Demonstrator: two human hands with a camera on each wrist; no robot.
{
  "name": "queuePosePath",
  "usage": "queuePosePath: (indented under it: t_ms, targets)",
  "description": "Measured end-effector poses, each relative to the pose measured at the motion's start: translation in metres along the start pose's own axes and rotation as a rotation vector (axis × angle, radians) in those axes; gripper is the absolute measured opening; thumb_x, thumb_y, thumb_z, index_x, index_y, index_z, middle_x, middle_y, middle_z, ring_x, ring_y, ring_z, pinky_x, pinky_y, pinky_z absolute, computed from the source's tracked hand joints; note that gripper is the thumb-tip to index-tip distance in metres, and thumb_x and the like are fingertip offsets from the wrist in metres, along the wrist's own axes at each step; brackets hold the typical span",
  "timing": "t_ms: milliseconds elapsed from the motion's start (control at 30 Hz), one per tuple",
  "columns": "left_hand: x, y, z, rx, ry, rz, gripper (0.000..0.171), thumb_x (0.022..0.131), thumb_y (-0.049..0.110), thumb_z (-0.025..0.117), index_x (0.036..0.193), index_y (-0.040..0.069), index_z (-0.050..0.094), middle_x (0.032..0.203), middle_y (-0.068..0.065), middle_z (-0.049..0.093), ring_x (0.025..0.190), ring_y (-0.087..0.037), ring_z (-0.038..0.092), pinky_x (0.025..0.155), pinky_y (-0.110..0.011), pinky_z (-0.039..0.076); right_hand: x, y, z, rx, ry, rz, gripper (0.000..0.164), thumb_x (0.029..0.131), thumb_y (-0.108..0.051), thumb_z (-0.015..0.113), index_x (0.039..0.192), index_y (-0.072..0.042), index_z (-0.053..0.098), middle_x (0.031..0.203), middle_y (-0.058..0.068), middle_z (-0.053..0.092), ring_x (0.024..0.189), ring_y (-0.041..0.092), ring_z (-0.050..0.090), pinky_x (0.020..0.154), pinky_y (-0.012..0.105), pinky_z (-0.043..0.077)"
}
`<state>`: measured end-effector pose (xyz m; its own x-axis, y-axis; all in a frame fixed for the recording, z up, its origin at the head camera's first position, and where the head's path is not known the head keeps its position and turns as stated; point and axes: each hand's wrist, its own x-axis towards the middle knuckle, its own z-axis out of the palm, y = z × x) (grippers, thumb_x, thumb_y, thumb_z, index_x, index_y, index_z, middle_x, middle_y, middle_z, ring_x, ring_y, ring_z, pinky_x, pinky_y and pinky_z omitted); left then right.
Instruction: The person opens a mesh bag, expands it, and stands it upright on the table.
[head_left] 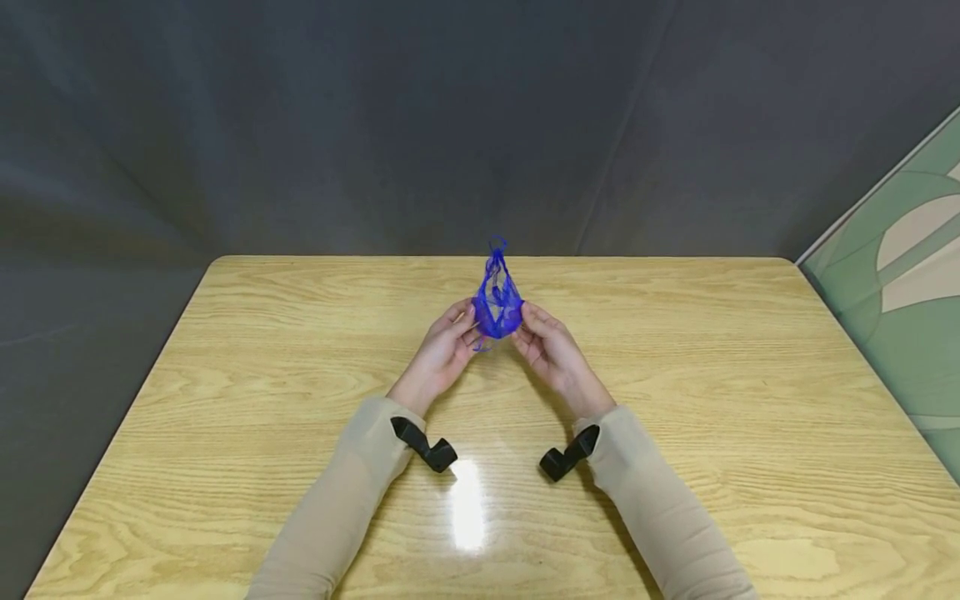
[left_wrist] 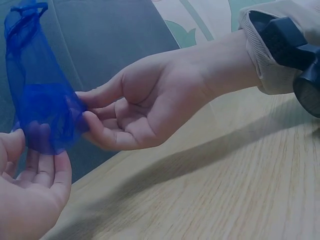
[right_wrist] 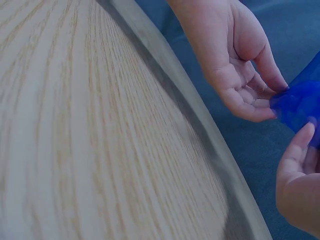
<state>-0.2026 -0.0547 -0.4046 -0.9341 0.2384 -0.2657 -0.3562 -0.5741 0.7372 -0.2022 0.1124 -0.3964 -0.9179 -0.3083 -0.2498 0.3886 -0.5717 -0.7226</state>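
Note:
A small sheer blue drawstring pouch [head_left: 498,312] is held up above the table between both hands, its gathered top pointing up and its strings looped. Darker blue folds or contents show in its lower part; I cannot tell which. My left hand [head_left: 448,346] pinches the pouch's left side. In the left wrist view, that hand's fingertips show through the sheer cloth. On the other side, my right hand [head_left: 553,350] pinches the lower right edge between thumb and fingers. The right wrist view cuts off much of the pouch [right_wrist: 295,102] at its right border.
Beneath the hands lies a light wood-grain table [head_left: 262,375], with a bright reflection near its front. A dark grey curtain [head_left: 450,125] hangs behind the far edge. To the right stands a green and beige patterned panel [head_left: 922,333]. Black wrist mounts [head_left: 426,446] sit on both sleeves.

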Motion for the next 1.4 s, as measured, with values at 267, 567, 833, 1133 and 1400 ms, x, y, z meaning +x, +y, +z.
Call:
queuePosePath:
  t_ms: [267, 567, 833, 1133, 1400]
  targets:
    - [0.0016, -0.0005, 0.002, -0.085, 0.023, 0.002, 0.019, 0.102, 0.003, 0.034, 0.112, 0.013, 0.047, 0.089, 0.005, 0.058, 0.082, -0.004, 0.058, 0.08, -0.017, 0.05, 0.0026, 0.0015, 0.0015, 0.043, 0.002, 0.015, 0.037, 0.104, -0.015, 0.03, 0.089, -0.018, 0.064, 0.079, -0.005, 0.064, 0.072, 0.003, 0.058, 0.069, 0.012, 0.049]
    - [0.0, 0.0, 0.0033, -0.247, 0.016, -0.005, 0.021, 0.1, -0.004, 0.029, 0.103, 0.013, 0.042, 0.093, 0.0, 0.055, 0.085, -0.009, 0.058, 0.081, -0.02, 0.052, 0.0014, 0.0031, 0.0019, 0.119, -0.038, 0.045, 0.036, 0.104, -0.009, 0.027, 0.092, -0.014, 0.061, 0.077, -0.003, 0.061, 0.069, 0.005, 0.056, 0.064, 0.013, 0.047]
    - [-0.003, 0.0013, 0.0048, -0.27, 0.016, -0.078, 0.024, 0.098, 0.005, 0.032, 0.089, 0.013, 0.053, 0.081, 0.002, 0.058, 0.076, -0.009, 0.056, 0.073, -0.02, 0.048, 0.0025, 0.0048, 0.0023, 0.087, -0.057, 0.056, 0.04, 0.104, -0.007, 0.023, 0.095, -0.013, 0.061, 0.079, -0.003, 0.062, 0.068, 0.004, 0.054, 0.063, 0.012, 0.045]
    - [-0.002, 0.0009, 0.0028, -0.148, -0.004, -0.026, 0.014, 0.102, 0.012, 0.037, 0.107, 0.011, 0.051, 0.09, 0.005, 0.063, 0.083, -0.005, 0.06, 0.078, -0.016, 0.05, 0.0024, 0.0035, 0.0021, 0.134, -0.081, 0.05, 0.032, 0.104, -0.02, 0.035, 0.091, -0.009, 0.062, 0.085, 0.0, 0.065, 0.077, 0.007, 0.061, 0.072, 0.015, 0.052]
    - [-0.0001, -0.0002, 0.0004, -0.063, -0.011, -0.071, 0.021, 0.103, 0.027, 0.038, 0.106, 0.013, 0.053, 0.087, 0.004, 0.068, 0.083, -0.006, 0.064, 0.08, -0.019, 0.053, 0.002, 0.0023, 0.0022, 0.107, -0.048, 0.035, 0.03, 0.101, -0.011, 0.039, 0.087, -0.009, 0.065, 0.082, -0.001, 0.065, 0.075, 0.005, 0.06, 0.072, 0.011, 0.051]
